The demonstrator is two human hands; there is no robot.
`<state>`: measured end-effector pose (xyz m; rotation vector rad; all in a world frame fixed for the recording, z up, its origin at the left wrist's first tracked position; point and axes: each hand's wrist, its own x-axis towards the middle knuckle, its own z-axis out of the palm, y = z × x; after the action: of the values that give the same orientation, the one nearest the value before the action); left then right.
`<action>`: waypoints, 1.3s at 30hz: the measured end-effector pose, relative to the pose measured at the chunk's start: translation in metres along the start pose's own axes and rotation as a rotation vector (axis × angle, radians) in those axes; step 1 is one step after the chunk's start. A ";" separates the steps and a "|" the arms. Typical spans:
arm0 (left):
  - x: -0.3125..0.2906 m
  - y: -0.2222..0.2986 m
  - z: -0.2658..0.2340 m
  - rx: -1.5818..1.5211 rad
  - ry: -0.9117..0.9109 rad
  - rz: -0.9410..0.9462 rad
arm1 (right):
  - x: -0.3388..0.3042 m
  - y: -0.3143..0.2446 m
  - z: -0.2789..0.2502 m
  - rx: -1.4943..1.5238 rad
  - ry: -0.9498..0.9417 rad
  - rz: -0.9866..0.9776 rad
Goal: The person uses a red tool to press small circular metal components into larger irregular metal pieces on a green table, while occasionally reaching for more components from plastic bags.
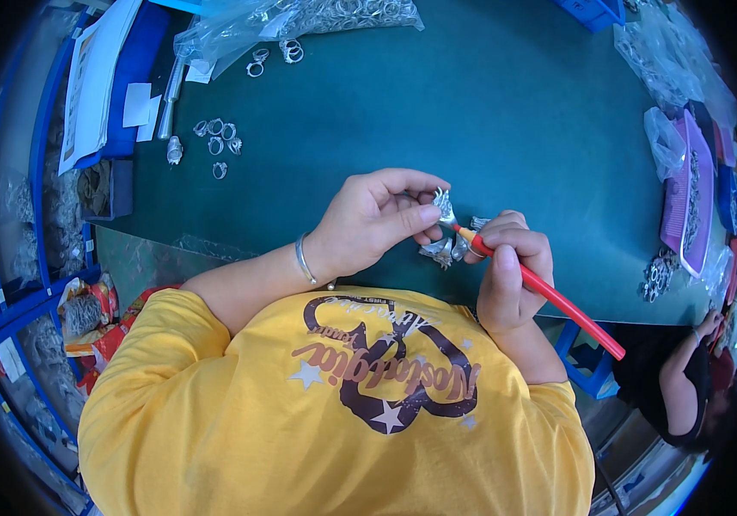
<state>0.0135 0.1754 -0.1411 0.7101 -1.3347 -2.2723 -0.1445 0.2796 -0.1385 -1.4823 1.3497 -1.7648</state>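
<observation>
The small ring piece (444, 205) looks like shiny silver metal; the red tool (549, 297) seems smooth, glossy plastic. The green table mat (471, 112) is matt; the bags (291, 21) are clear, crinkled plastic.

Single head-worn fisheye view, looking steeply down, close over yellow shirt (334, 404) and green table (506, 112), edges curved.

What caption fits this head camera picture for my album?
Left hand pinches a small silver piece while right hand touches a red tool to it, above a green table.
</observation>
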 end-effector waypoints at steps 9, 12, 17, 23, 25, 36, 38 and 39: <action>-0.002 0.000 0.002 -0.017 -0.055 0.127 | -0.003 0.002 0.005 0.072 0.174 0.172; -0.001 0.000 0.001 0.106 -0.016 0.308 | 0.012 -0.005 0.008 0.064 0.110 0.421; -0.002 0.003 0.005 0.264 -0.007 0.416 | 0.007 -0.001 0.006 0.311 0.012 0.592; 0.000 0.015 0.002 0.712 0.138 0.575 | 0.008 0.003 0.007 0.478 0.057 0.473; 0.006 0.021 0.001 0.784 0.086 0.735 | 0.006 0.003 0.006 0.463 0.090 0.450; 0.083 0.245 -0.042 1.405 1.017 1.789 | 0.010 0.000 -0.016 0.327 0.395 0.429; 0.109 0.265 -0.073 1.512 0.753 1.331 | 0.011 0.002 -0.024 0.310 0.421 0.429; 0.117 0.267 -0.078 1.544 0.728 1.270 | 0.011 0.004 -0.029 0.249 0.411 0.374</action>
<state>-0.0072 -0.0673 0.0377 0.5968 -1.9799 0.2200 -0.1757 0.2798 -0.1351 -0.7030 1.4194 -1.9556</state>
